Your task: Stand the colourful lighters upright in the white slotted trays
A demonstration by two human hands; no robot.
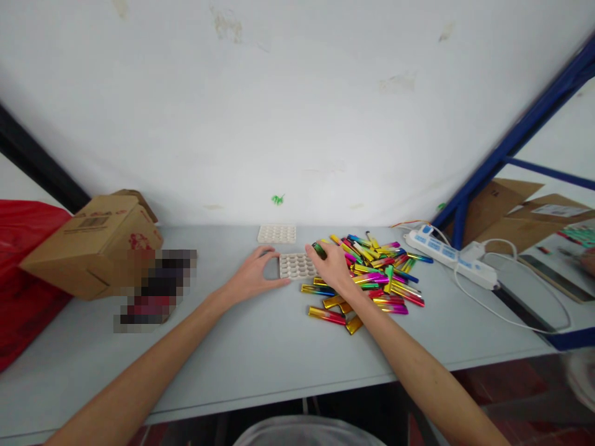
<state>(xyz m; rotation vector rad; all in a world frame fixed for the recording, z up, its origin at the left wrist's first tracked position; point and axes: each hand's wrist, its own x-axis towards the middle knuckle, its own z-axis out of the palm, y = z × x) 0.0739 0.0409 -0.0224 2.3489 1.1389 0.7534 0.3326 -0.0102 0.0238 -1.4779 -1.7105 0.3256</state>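
A white tray with rows of small holes (297, 266) lies on the table in front of me. Around its left end, my left hand (256, 272) has the thumb at the near corner and the fingers at the far corner, holding it. Over the tray's right end, my right hand (332, 263) pinches a green lighter (319, 249), its lower part hidden by the fingers. Right beside that hand spreads a loose pile of shiny multicoloured lighters (390, 291), partly covered by my forearm. A second white holed tray (277, 233) lies farther back, near the wall.
On the left stand a cardboard box (93, 248) and a red bag (28, 285), with a blurred-out dark item beside them. A white power strip (450, 257) with cables lies at the right. Past the blue frame (511, 142), cardboard and part of another person's hand show.
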